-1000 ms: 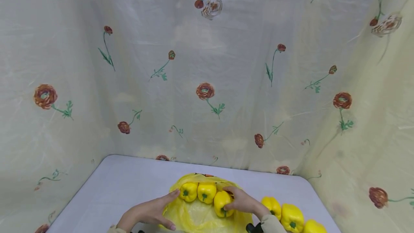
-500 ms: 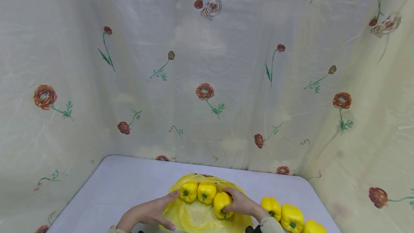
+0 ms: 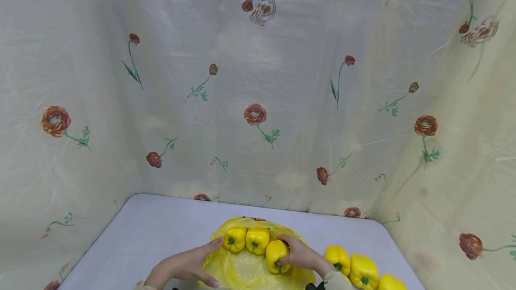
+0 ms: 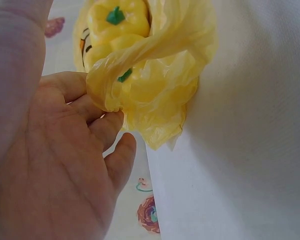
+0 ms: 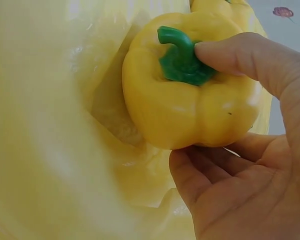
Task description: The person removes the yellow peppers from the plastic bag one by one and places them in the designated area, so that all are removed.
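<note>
A thin yellow plastic bag (image 3: 246,272) lies on the table with its mouth facing me. Two yellow bell peppers (image 3: 234,240) sit side by side at the back of its mouth. My right hand (image 3: 301,252) grips a third bell pepper (image 5: 160,107) at the bag's mouth, thumb by its green stem, fingers beneath. On the other side, my left hand (image 3: 183,264) has its thumb spread wide. Its fingertips touch the bag's left rim (image 4: 102,87), and the rim partly covers them.
Several more yellow bell peppers (image 3: 364,271) stand in a row on the white table (image 3: 161,218), right of the bag and partly behind my right forearm. Flower-printed curtains (image 3: 282,79) enclose the table at the back and both sides.
The gripped bell pepper and my right hand have shifted very slightly to the left. My left hand and the bag look practically the same.
</note>
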Available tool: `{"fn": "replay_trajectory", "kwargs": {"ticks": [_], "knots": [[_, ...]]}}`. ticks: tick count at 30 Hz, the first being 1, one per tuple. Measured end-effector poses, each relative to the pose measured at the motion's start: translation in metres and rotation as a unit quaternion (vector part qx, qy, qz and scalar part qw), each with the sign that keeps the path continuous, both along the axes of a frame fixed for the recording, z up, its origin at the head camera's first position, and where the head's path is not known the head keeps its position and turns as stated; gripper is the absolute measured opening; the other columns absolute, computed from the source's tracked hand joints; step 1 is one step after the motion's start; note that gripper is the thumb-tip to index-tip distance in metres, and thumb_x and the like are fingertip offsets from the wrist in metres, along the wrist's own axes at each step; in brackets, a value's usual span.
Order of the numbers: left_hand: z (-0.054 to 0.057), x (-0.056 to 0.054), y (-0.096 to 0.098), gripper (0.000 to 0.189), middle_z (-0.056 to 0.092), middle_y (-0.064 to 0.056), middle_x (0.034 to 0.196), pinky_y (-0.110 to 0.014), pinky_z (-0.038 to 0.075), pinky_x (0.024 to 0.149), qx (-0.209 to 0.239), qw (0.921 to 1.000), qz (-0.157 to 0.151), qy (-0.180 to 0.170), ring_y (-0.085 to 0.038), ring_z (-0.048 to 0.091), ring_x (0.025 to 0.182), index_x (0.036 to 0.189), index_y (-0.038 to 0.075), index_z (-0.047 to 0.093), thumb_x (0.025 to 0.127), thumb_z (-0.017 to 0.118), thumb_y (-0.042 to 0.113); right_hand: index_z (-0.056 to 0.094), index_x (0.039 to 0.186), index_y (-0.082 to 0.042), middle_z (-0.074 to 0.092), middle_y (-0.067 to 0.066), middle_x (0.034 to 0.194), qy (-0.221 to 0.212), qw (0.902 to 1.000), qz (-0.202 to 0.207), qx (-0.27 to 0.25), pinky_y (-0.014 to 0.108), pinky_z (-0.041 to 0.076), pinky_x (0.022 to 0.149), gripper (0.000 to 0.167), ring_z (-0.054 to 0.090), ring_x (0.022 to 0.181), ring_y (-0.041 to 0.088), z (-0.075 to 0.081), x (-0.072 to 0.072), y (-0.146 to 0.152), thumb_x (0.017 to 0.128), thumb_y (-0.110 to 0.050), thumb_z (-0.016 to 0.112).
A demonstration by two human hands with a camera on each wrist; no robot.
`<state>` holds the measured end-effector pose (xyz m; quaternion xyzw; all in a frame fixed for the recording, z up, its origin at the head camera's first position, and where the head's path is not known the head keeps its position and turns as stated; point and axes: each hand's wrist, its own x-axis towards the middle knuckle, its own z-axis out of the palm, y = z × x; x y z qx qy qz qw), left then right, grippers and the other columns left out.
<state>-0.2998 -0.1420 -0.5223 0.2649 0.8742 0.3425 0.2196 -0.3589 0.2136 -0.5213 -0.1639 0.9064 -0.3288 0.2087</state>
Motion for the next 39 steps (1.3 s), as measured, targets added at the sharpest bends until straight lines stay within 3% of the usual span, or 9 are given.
{"fn": "replay_trajectory", "kwargs": {"ticks": [8,21,39], "knots": [[0.003,0.001,0.002,0.103,0.018,-0.016,0.161,-0.058,0.028,0.113,-0.001,0.9999,0.009,-0.008,-0.039,0.023,0.145,0.154,0.009,0.019,0.079,0.074,0.051,0.049,0.135,-0.001,0.056,0.014,0.13,-0.001,0.9998,-0.016,-0.011,0.054,0.045,0.098,0.068,0.054,0.109,0.026,0.004,0.006,-0.004,0.078,-0.022,0.079],[0.0,0.0,0.0,0.103,0.018,-0.017,0.16,-0.058,0.027,0.114,0.013,0.9999,0.002,-0.01,-0.038,0.022,0.146,0.154,0.006,0.019,0.079,0.075,0.049,0.05,0.134,-0.002,0.057,0.013,0.128,0.016,0.9994,-0.029,-0.007,0.052,0.047,0.095,0.067,0.055,0.109,0.025,0.003,0.01,-0.003,0.077,-0.024,0.078],[0.001,0.0,0.001,0.102,0.018,-0.017,0.161,-0.057,0.028,0.113,0.006,1.0,-0.007,0.0,-0.039,0.022,0.146,0.154,0.007,0.017,0.08,0.074,0.047,0.048,0.135,-0.002,0.056,0.013,0.13,0.02,0.9985,-0.009,-0.051,0.052,0.048,0.096,0.067,0.055,0.114,0.029,0.009,0.019,0.001,0.079,-0.025,0.077]]}}
